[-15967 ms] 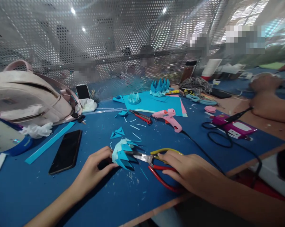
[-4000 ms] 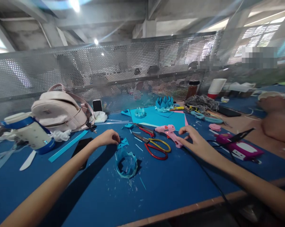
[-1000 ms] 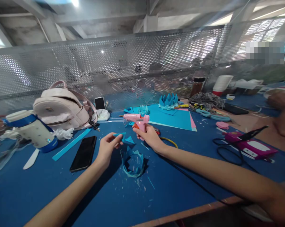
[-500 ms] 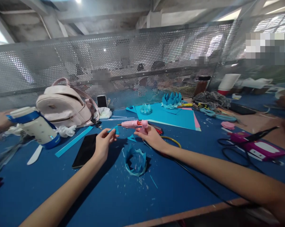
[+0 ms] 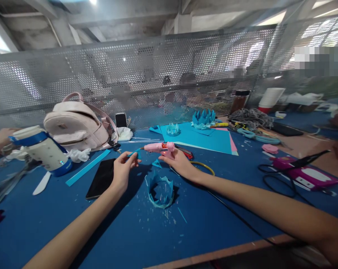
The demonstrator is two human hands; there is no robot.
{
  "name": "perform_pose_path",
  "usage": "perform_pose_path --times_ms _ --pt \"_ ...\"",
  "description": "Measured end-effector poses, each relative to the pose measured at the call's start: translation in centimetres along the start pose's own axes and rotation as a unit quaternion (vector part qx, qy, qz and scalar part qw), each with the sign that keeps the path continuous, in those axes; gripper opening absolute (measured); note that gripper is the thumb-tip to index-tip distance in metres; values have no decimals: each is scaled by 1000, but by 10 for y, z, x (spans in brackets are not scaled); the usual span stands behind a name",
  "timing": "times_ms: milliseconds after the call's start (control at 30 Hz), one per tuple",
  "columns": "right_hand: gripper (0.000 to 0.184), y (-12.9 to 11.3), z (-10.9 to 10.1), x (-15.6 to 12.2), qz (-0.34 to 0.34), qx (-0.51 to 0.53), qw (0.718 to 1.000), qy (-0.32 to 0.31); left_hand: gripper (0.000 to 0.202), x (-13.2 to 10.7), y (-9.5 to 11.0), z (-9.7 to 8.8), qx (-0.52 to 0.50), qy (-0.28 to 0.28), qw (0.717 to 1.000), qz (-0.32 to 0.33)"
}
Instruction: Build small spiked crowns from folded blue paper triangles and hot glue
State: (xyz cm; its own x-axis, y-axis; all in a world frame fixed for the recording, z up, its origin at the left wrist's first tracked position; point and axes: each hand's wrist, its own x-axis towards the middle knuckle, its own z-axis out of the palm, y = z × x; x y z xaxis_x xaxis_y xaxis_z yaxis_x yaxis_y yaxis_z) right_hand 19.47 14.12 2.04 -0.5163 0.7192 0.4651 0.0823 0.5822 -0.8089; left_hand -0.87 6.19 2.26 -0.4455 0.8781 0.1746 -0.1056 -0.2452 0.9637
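Note:
My left hand pinches a small folded piece of blue paper. In my right hand is a pink hot glue gun, my fingers wrapped round its handle. Its nozzle points left and meets or nearly touches the paper; I cannot tell which. Below my hands a blue paper crown with pointed edges lies on the table. Another small folded blue paper piece rests between my hands, just above the crown.
A black phone and a blue paper strip lie left, near a white-blue bottle and a pale backpack. Behind are blue sheets bearing another crown. A purple power strip lies right; a black cord crosses the table.
My hands, the glue gun and the paper piece stay almost in place. At the far left, another person's hand has shifted slightly beside the bottle.

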Motion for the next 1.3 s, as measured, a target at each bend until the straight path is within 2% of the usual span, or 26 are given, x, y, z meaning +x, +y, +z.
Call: perform_pose_path --times_ms 767,1067,1300 --pt "41 3 0 -1 -8 -15 1000 -16 34 0 0 -1 -3 19 1000 19" --pt "39 -9 -1 -2 -6 -14 999 -35 33 0 2 -1 -10 21 1000 21" --pt "36 -8 -1 -3 0 -16 999 -35 33 1 0 -2 -13 26 999 21"
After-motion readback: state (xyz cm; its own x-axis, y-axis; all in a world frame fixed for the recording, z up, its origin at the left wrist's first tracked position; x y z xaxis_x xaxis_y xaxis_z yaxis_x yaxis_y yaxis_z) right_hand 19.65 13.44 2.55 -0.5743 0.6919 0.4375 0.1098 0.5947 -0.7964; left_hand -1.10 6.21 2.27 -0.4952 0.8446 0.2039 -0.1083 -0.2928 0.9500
